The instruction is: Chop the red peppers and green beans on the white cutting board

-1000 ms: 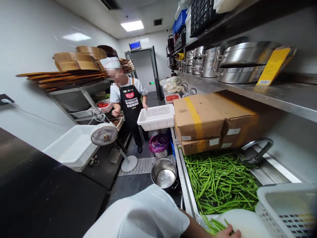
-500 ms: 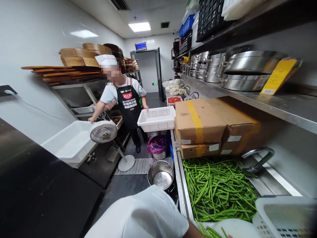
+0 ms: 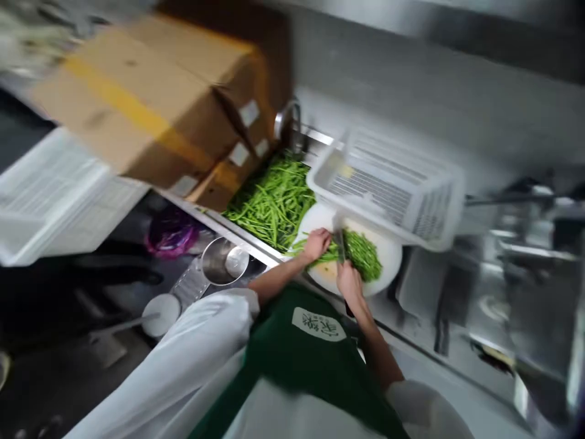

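My left hand is closed over a bunch of long green beans on a round white cutting board. The fingers are curled beside the blade of a kitchen knife. My right hand grips the knife's handle, with the blade pointing away from me across the beans. To the right of the blade lies a heap of chopped green beans. Uncut green beans fill the sink to the left of the board. The picture is somewhat blurred.
A white slotted basket stands behind the board. Cardboard boxes rest over the sink's far end, beside a faucet. A steel pot is on the floor at left. A white crate juts in from the left.
My view has swung down and right, from the aisle and a co-worker to the cutting board. Both my hands and the knife now show. The co-worker's body is out of view.
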`<action>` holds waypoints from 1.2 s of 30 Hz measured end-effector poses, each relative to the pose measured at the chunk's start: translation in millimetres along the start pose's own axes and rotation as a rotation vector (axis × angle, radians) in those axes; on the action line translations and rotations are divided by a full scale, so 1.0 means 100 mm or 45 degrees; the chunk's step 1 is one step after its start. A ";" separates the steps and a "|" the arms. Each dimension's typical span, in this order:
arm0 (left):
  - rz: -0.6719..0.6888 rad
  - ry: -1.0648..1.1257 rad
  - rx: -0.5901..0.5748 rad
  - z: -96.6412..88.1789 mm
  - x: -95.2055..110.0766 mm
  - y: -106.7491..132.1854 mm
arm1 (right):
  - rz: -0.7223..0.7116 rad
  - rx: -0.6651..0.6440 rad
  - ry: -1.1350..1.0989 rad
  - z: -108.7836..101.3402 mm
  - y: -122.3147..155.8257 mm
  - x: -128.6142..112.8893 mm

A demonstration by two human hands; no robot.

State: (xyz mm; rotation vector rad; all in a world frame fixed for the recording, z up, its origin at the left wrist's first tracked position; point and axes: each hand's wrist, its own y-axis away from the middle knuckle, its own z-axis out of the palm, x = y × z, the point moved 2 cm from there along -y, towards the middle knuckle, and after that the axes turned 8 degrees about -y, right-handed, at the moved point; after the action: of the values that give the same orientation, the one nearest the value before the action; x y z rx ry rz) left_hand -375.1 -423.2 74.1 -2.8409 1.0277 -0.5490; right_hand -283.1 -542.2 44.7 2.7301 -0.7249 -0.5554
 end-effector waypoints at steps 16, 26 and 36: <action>0.145 -0.502 -0.175 0.71 -0.36 0.36 | 0.000 -0.010 0.035 0.17 -0.04 0.21; 0.384 -0.536 -0.307 0.74 -0.36 0.08 | 0.053 -0.008 -0.016 0.11 0.00 0.30; 0.052 -0.434 -0.127 0.77 -0.23 0.13 | 0.104 0.004 -0.043 -0.01 0.10 0.22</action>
State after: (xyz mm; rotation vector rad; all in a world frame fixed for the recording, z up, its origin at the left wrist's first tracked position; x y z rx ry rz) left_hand -372.6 -423.1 -7.4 -2.8491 1.0691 -0.0057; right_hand -269.2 -561.8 42.8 2.6859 -0.8418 -0.5832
